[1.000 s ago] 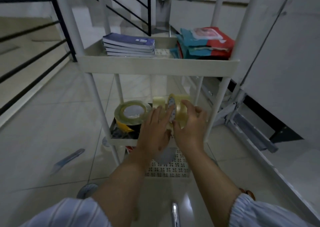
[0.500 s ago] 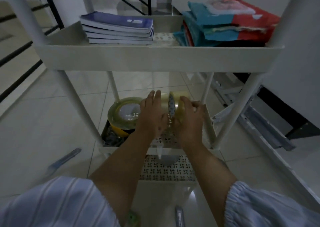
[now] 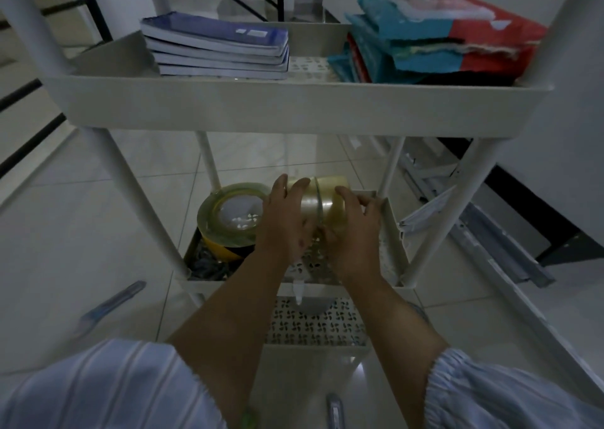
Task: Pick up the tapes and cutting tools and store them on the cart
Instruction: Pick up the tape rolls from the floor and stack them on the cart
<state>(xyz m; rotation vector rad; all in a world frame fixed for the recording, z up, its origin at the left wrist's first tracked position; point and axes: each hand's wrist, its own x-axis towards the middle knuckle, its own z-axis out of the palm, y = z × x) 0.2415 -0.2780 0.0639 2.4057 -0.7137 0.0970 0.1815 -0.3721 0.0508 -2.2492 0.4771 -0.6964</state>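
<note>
Two clear tape rolls [image 3: 318,201] stand on edge, side by side, over the middle shelf [image 3: 394,229] of the white cart. My left hand [image 3: 284,222] holds them from the left and my right hand [image 3: 351,232] holds them from the right, fingers curved over the rolls. To their left on the same shelf a clear tape roll [image 3: 228,214] lies flat on a yellow-and-black roll [image 3: 222,250]. A blue utility knife [image 3: 109,302] lies on the floor at the left, and another cutter [image 3: 334,410] lies on the floor near the bottom edge.
The cart's top shelf [image 3: 294,108] carries a stack of blue notebooks [image 3: 219,48] and red-and-teal packets [image 3: 438,36]. A perforated lower shelf [image 3: 317,325] shows below my wrists. Dark clips [image 3: 204,263] fill the middle shelf's left corner. Metal rails [image 3: 490,232] lie on the floor at the right.
Both hands have carried the two clear rolls deeper and lower into the middle shelf. The camera has come closer to the cart.
</note>
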